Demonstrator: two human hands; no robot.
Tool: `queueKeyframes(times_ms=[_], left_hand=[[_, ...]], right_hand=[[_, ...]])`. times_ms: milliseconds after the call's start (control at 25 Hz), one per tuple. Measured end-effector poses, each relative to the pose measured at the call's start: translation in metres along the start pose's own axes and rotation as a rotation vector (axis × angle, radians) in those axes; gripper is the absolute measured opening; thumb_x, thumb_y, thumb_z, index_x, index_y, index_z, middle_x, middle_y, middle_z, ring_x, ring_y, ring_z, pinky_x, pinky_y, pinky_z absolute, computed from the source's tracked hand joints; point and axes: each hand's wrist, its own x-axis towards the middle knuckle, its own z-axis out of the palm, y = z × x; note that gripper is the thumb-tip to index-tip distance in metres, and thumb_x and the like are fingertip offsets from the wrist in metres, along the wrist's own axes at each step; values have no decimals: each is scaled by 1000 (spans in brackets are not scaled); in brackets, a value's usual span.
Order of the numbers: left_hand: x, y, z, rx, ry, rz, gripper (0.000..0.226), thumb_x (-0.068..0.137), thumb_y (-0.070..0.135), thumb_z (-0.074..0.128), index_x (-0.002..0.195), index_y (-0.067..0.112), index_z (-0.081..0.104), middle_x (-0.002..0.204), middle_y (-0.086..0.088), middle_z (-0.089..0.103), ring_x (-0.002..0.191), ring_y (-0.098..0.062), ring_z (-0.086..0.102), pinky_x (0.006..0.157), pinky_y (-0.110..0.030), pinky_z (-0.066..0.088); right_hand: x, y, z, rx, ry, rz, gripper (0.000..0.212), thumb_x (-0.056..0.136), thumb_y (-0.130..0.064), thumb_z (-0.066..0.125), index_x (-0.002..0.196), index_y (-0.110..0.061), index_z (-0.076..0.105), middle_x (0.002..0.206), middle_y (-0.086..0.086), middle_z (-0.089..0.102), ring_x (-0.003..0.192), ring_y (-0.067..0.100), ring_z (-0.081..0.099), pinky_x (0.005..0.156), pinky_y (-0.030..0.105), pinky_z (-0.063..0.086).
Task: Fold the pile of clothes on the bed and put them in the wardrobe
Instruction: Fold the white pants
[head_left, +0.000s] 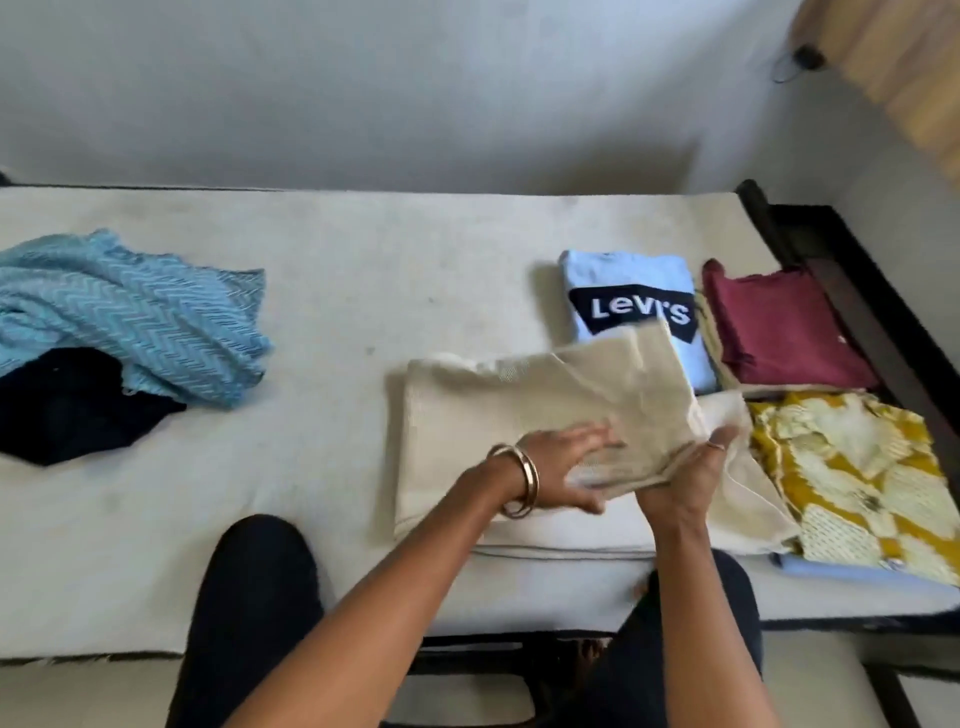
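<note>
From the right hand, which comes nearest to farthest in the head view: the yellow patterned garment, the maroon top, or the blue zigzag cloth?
From the right hand:
1. Yellow patterned garment, folded just to its right.
2. Maroon top, folded farther back on the right.
3. Blue zigzag cloth, unfolded at the bed's far left.

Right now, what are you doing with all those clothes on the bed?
A person is folding a cream cloth on the bed. The right hand grips its turned-over part and the left hand lies flat on it. A Levi's shirt, maroon top and yellow garment lie folded. A blue cloth and dark garment wait unfolded.
</note>
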Motion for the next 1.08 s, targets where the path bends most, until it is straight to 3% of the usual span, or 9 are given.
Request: queueKeyframes(times_ms=[80, 200, 320, 400, 480, 640, 840, 960, 1080], left_hand=[[7, -17, 29, 138, -164, -124, 66, 86, 34, 69, 144, 22, 40, 151, -5, 39, 137, -21, 37, 110, -30, 30], [-15, -57, 37, 136, -182, -348, 49, 90, 33, 64, 135, 22, 51, 139, -3, 51, 126, -22, 49, 102, -29, 37], [-38, -103, 30, 102, 14, -511, 34, 88, 24, 67, 121, 20, 63, 124, -1, 62, 116, -19, 57, 98, -26, 43], [-45, -128, 27, 109, 190, -559, 25, 86, 20, 68, 110, 20, 68, 114, -4, 66, 109, -21, 60, 95, -28, 45], [-45, -144, 28, 121, 319, -643, 23, 84, 19, 68, 107, 22, 69, 114, -7, 64, 107, -27, 60, 94, -33, 46], [-37, -160, 31, -10, 422, -875, 50, 82, 24, 72, 128, 12, 55, 125, -18, 56, 115, -36, 54, 97, -37, 43], [-27, -161, 45, -417, 500, -1017, 75, 77, 25, 79, 139, 8, 39, 131, -13, 56, 119, -32, 54, 102, -38, 41], [-26, -162, 47, -747, 596, -1036, 68, 76, 10, 79, 133, 4, 44, 124, -14, 59, 109, -32, 60, 100, -45, 46], [-27, -147, 40, -1083, 568, -955, 34, 81, 8, 73, 112, 7, 61, 98, -15, 70, 82, -28, 67, 77, -40, 55]], right_hand=[[10, 1, -57, -113, 234, 74, 97, 61, -84, 61, 137, -24, 55, 130, 8, 64, 115, 31, 62, 97, 51, 49], [39, 8, -110, -355, 397, 27, 97, 48, -46, 96, 131, -14, 59, 125, 9, 66, 111, 28, 64, 90, 43, 54], [36, -11, -86, -572, 400, -132, 59, 75, 7, 76, 129, -2, 55, 118, 14, 65, 94, 20, 63, 70, 18, 55], [41, -23, -92, -563, 467, -254, 47, 79, 15, 67, 123, 1, 58, 109, 14, 64, 84, 18, 59, 59, 11, 52], [45, -37, -114, -546, 522, -367, 47, 78, 10, 71, 122, -4, 59, 108, 9, 63, 88, 18, 60, 69, 16, 53], [44, -52, -144, -797, 615, -229, 60, 81, -2, 75, 134, -9, 48, 131, 13, 57, 119, 32, 55, 101, 39, 46], [40, -11, -83, -1405, 870, -464, 68, 74, 13, 58, 136, -11, 45, 140, 21, 44, 129, 41, 37, 105, 59, 31], [34, 43, -46, -1619, 270, -523, 46, 77, 3, 70, 122, -8, 61, 125, 19, 56, 119, 42, 49, 100, 56, 39], [10, 97, 9, -1758, -599, 1, 81, 73, -40, 84, 138, -7, 50, 134, 15, 56, 124, 35, 51, 105, 50, 40]])
